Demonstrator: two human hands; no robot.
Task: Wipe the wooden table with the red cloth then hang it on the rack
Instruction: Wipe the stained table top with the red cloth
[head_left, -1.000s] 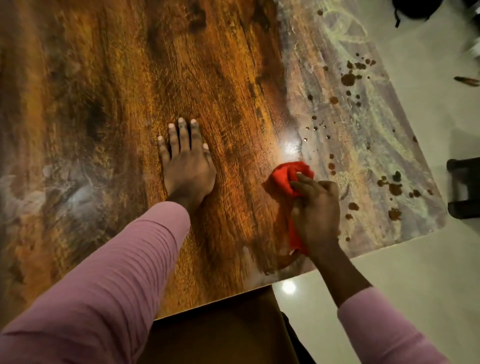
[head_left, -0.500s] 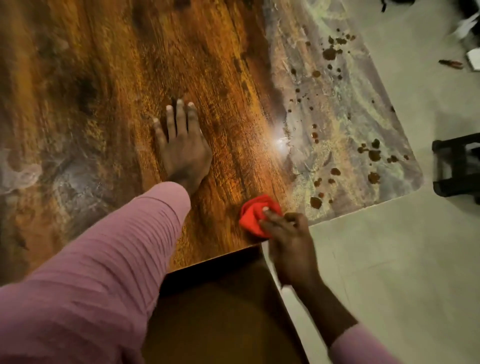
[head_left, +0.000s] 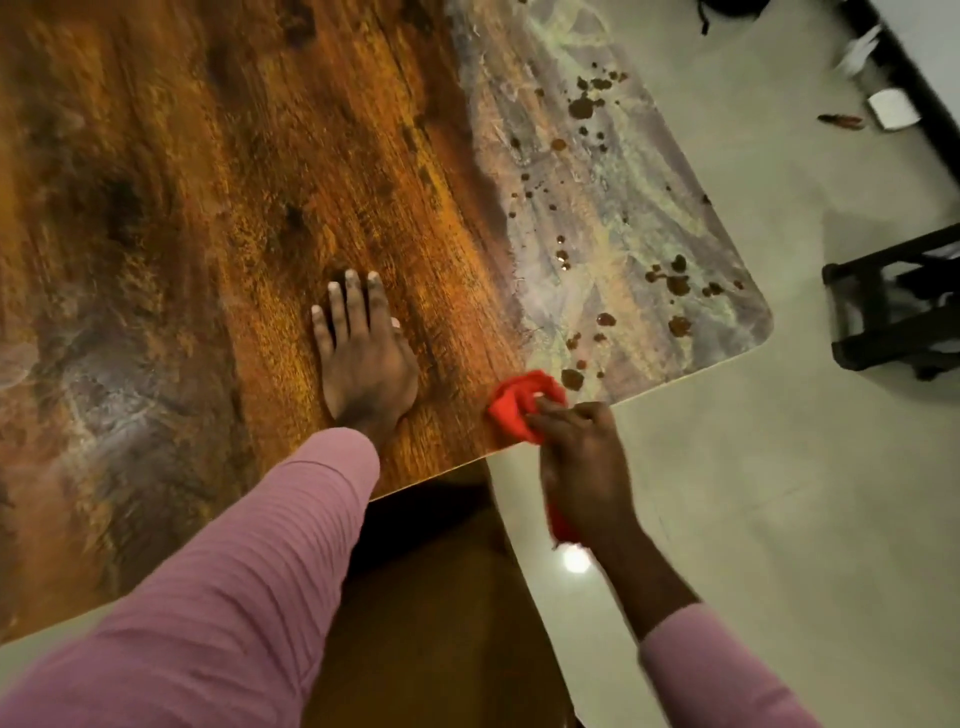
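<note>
Red cloth (head_left: 519, 408) sits bunched at the near edge of the bench (head_left: 208, 208), pinned there by the right hand (head_left: 582, 457), whose fingers are closed over it; a tail of the fabric hangs below the wrist, off the edge. Bunching it gives a thick pad to press with, and holding it at the edge suits a stroke that starts or ends there. The left hand (head_left: 363, 358) lies flat and spread on the wood, holding nothing; it looks like a brace for the lean across the top.

Just beyond the cloth, the right end of the bench is pale and streaked, with dark brown spots (head_left: 675, 283) scattered from the near edge to the far end. The closest spot is just beside the cloth. By my judgement the wiping is far from done, since that whole patch is dirty.

Nothing stands on the bench to block a stroke. On the floor (head_left: 779, 519) to the right is a dark frame (head_left: 883, 317), well apart from the bench; whether it is the rack I cannot tell. Small litter (head_left: 841, 121) lies farther off.
</note>
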